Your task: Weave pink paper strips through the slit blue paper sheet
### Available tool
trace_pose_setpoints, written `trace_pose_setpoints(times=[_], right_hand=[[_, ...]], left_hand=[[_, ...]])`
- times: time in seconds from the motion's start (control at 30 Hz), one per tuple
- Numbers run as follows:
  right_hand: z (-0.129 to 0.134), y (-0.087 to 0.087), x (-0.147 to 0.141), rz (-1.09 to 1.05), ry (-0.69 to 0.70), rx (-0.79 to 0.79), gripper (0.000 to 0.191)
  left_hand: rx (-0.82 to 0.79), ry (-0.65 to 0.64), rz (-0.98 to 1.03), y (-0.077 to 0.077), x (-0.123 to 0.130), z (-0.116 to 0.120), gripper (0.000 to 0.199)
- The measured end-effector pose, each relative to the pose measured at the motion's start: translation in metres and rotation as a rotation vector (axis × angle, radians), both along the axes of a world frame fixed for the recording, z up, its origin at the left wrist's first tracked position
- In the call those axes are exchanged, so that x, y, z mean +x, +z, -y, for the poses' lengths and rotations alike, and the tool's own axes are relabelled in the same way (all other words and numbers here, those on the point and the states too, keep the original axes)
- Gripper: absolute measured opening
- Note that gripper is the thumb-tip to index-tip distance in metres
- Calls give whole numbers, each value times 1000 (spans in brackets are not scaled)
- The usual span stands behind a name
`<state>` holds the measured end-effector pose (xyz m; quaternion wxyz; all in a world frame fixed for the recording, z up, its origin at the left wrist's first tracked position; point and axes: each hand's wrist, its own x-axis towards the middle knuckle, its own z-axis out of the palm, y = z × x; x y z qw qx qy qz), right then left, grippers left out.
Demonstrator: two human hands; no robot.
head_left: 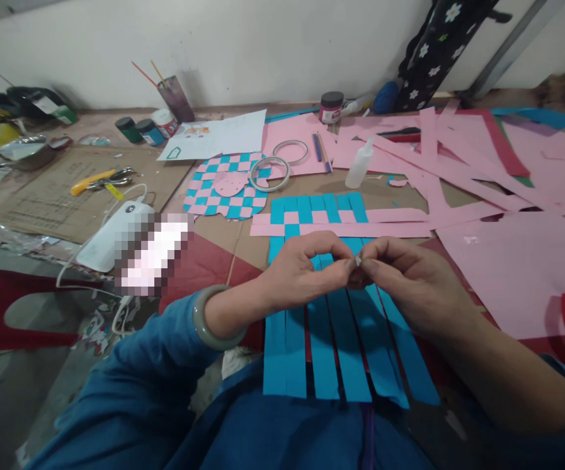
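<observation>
Blue paper strips [325, 346], joined at their far end, lie in front of me and reach over the near table edge. Two long pink strips [390, 225] cross them near the top, passing over some and under others. Above the blue strips, my left hand [311, 267] and my right hand [404, 277] meet fingertip to fingertip. Both hands pinch a tiny whitish piece [358, 260] between thumbs and forefingers; what it is made of is too small to tell.
A blue and pink checkered piece [206, 189], tape rolls [270, 174], a glue bottle [359, 166] and pencils [323, 153] lie beyond my hands. Pink sheets [512, 261] and strips cover the right. A white power bank [110, 241] and pliers [100, 181] are at the left.
</observation>
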<state>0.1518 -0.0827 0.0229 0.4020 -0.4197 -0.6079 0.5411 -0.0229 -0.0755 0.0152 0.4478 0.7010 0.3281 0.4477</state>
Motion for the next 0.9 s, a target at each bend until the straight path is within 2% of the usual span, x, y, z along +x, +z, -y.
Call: trace_pose_setpoints(times=[0.17,0.4,0.63,0.9], right_hand=[[-2,-5,3,-56,0,-39,19],[0,-6,2,-106,2,-89,15],[-2,-13,3,-156,20,-87,17],[-2,-12,4,-125,1,-43,16]], left_hand=[[31,6,3,-1,-1,0,13],[-34,20,0,0,1,1,18],[-34,26,18,1,-1,1,18],[-54,61,20,-2,0,0,17]])
